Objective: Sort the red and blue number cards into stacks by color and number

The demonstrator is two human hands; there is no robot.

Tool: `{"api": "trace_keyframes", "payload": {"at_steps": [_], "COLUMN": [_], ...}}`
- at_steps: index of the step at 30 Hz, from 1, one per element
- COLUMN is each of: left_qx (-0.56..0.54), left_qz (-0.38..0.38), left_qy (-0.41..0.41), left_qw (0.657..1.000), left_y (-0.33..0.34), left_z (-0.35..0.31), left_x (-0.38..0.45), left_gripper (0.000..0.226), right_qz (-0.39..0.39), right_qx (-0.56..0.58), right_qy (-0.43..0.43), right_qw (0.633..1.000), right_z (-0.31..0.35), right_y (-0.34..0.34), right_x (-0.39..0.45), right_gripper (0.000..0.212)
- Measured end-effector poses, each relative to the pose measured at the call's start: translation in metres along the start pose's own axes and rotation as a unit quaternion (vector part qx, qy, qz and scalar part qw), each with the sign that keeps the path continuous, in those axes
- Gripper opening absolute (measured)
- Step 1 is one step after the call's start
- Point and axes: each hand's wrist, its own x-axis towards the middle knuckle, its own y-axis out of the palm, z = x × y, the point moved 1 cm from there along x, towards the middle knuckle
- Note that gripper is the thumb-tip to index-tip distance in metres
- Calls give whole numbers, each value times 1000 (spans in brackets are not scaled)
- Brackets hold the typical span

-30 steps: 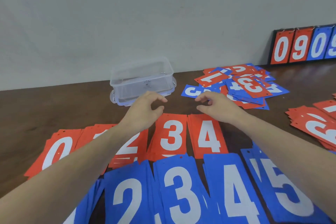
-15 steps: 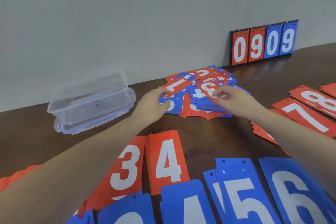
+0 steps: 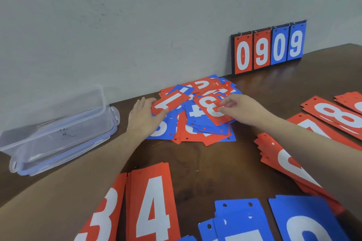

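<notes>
A loose pile of red and blue number cards (image 3: 203, 131) lies at the back of the wooden table. My left hand (image 3: 143, 117) grips a red 1 card (image 3: 170, 101) at the pile's left edge, thumb under it. My right hand (image 3: 241, 109) pinches a red 3 card (image 3: 211, 107) on top of the pile. Sorted stacks lie nearer me: red 3 (image 3: 101, 219), red 4 (image 3: 152, 205), blue cards (image 3: 241, 221) and a blue 6 (image 3: 307, 223). Red stacks of 6 (image 3: 282, 160), 7 (image 3: 311, 125) and 8 (image 3: 337, 113) lie at the right.
A clear plastic box (image 3: 56, 131) with clip lid stands at the left against the wall. A flip scoreboard (image 3: 268, 49) reading 0909 leans on the wall at the back right. Bare dark wood (image 3: 215, 166) shows between pile and stacks.
Both hands reached from the sorted rows to the loose pile. The left hand took hold of the red 1 card and the right hand the red 3 card. The view has shifted right.
</notes>
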Motion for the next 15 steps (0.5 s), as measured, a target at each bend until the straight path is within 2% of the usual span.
{"api": "trace_keyframes", "payload": {"at_steps": [3,7,12,15], "left_qx": [45,81,36,-1], "left_qz": [38,80,63,10], "left_qy": [-15,-12,-10,-18], "left_qw": [998,993,997,1000], "left_y": [9,9,7,4], "left_z": [4,4,5,5], "left_x": [2,4,2,1], "left_gripper": [71,70,67,66], "right_qz": [11,41,70,57], "right_qx": [-48,-153,-121,-92], "right_qy": [8,40,66,59], "right_qw": [999,987,988,992], "right_z": [6,10,13,18], "right_y": [4,10,5,1], "right_x": [8,14,13,8], "right_gripper": [51,83,98,103]}}
